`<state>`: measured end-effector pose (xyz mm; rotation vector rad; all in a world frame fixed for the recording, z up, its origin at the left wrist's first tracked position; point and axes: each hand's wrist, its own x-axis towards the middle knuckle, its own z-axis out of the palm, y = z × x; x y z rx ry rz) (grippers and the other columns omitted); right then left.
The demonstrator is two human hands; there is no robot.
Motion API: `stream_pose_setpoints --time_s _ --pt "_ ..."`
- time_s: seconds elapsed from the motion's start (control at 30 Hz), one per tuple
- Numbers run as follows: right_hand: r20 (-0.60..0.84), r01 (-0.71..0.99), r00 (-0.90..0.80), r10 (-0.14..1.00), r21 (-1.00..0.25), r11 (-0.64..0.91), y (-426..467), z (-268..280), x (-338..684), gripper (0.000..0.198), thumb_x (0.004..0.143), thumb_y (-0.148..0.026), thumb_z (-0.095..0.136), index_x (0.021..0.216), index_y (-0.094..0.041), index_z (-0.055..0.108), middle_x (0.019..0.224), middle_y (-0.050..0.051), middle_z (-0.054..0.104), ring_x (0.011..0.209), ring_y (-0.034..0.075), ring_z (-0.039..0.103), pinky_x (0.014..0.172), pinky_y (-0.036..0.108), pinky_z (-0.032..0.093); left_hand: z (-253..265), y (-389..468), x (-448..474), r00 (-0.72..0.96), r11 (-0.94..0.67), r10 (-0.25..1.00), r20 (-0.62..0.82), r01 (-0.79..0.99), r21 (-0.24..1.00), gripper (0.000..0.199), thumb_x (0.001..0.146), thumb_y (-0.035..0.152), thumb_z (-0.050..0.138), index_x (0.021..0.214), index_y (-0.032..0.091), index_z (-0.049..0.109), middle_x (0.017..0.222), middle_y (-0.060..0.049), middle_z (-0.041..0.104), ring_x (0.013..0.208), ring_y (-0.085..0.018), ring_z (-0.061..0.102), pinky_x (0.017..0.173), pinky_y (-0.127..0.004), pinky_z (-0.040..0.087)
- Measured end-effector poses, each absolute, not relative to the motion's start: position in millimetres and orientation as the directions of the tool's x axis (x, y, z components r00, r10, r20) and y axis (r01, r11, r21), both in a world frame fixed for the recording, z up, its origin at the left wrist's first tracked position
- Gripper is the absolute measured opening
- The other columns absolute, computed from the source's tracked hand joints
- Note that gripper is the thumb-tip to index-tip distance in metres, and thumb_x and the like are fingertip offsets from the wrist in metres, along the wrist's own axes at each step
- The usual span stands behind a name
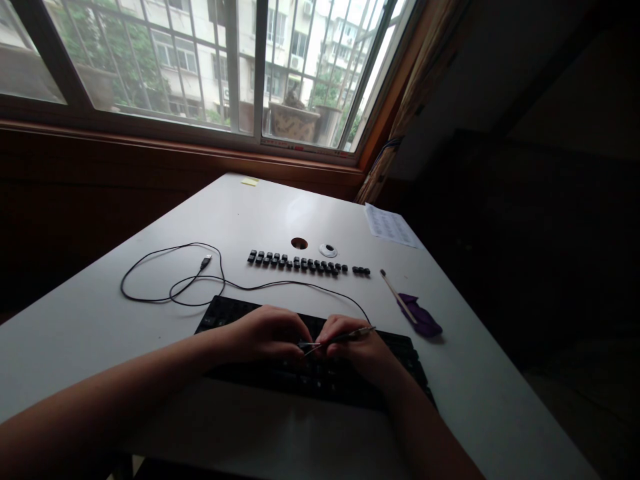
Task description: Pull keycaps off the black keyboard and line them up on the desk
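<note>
Flat black plastic keyboard (320, 373) lies near the front edge of a smooth white desk (150, 333), w/ a thin black cable (170, 280) looping off to the left and ending in a USB plug. Behind it, a row of small square black keycaps (305, 263) lined up, apart from the board.

Both hands rest on the keyboard's middle, knuckles up, forearms angled in from the near edge. Left hand (267, 333) curled, fingertips down on the keys; can't tell if it grips anything. Right hand (357, 347) pinches a slim metal tool (340, 339), tip pointing left toward the left hand.

Right of the board: thin stick (395, 293) lying across a purple cloth (423, 319). Round hole (299, 243) in desk behind keycaps.
</note>
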<state>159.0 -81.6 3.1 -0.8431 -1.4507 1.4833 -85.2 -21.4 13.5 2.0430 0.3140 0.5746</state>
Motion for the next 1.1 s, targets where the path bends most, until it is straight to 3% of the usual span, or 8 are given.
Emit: stream_pose_setpoints --time_s 0.17,0.33,0.43,0.7,0.87,0.97,1.1 --pt "0.086 -0.156 -0.365 0.927 -0.987 0.030 -81.6 1.9 159.3 0.011 0.076 -0.021 0.081 0.086 -0.022 0.077 0.080 0.002 0.071 0.070 0.016 0.069 0.066 0.029 0.056 15.6 -27.1 -83.5 0.846 -0.392 0.477 0.237 -0.036 0.919 0.025 0.091 0.029 0.065 0.110 0.013 0.066 0.094 -0.010 0.073 0.084 -0.018 0.070 0.075 -0.025 0.055" --pt "0.165 -0.077 -0.351 0.922 -0.986 0.147 -81.0 2.3 161.8 0.018 0.073 -0.016 0.083 0.088 -0.025 0.079 0.087 0.003 0.070 0.077 0.016 0.069 0.070 0.028 0.056 10.5 -29.7 -80.2 0.836 -0.160 0.525 0.161 -0.089 0.983 0.023 0.094 0.029 0.061 0.110 0.012 0.061 0.091 -0.010 0.073 0.083 -0.019 0.072 0.076 -0.029 0.057" --pt "0.205 -0.056 -0.339 0.918 -0.979 0.197 -79.6 2.4 161.8 0.020 0.073 -0.015 0.083 0.088 -0.027 0.079 0.089 0.003 0.070 0.082 0.016 0.068 0.072 0.027 0.056 7.3 -29.5 -78.8 0.805 -0.144 0.579 0.127 -0.053 0.988 0.023 0.092 0.030 0.063 0.107 0.013 0.059 0.089 -0.010 0.073 0.083 -0.020 0.072 0.076 -0.031 0.057" --pt "0.214 -0.042 -0.299 0.930 -0.977 0.211 -79.2 2.2 160.7 0.016 0.075 -0.016 0.082 0.088 -0.026 0.079 0.087 0.003 0.069 0.081 0.017 0.066 0.073 0.030 0.053 4.3 -29.1 -76.7 0.782 -0.015 0.585 0.217 -0.257 0.966 0.027 0.085 0.022 0.072 0.104 0.013 0.054 0.112 -0.015 0.069 0.094 -0.021 0.071 0.085 -0.038 0.057" --pt "0.189 -0.083 -0.270 0.944 -0.981 0.173 -79.5 -0.6 162.4 0.012 0.076 -0.019 0.080 0.086 -0.025 0.077 0.085 0.003 0.068 0.078 0.018 0.066 0.069 0.031 0.052 5.4 -26.5 -77.1 0.754 0.047 0.636 0.165 -0.252 0.967 0.029 0.080 0.018 0.078 0.098 0.013 0.055 0.100 -0.009 0.070 0.089 -0.019 0.071 0.079 -0.031 0.057" --pt "0.180 -0.107 -0.248 0.952 -0.982 0.157 -79.7 0.2 162.4 0.008 0.079 -0.020 0.078 0.086 -0.023 0.076 0.082 0.002 0.067 0.074 0.017 0.066 0.067 0.031 0.051 3.9 -24.6 -77.0 0.741 0.074 0.660 0.123 -0.227 0.971 0.028 0.080 0.022 0.077 0.097 0.014 0.057 0.085 -0.004 0.070 0.077 -0.017 0.070 0.071 -0.028 0.056" --pt "0.150 -0.113 -0.177 0.973 -0.985 0.132 -80.3 2.9 161.1 0.004 0.085 -0.025 0.071 0.086 -0.021 0.071 0.077 0.001 0.065 0.070 0.017 0.064 0.067 0.030 0.049 7.0 -22.2 -77.7 0.704 -0.071 0.700 0.124 -0.105 0.992 0.027 0.082 0.029 0.076 0.100 0.013 0.065 0.070 0.000 0.064 0.061 -0.012 0.063 0.059 -0.022 0.051"
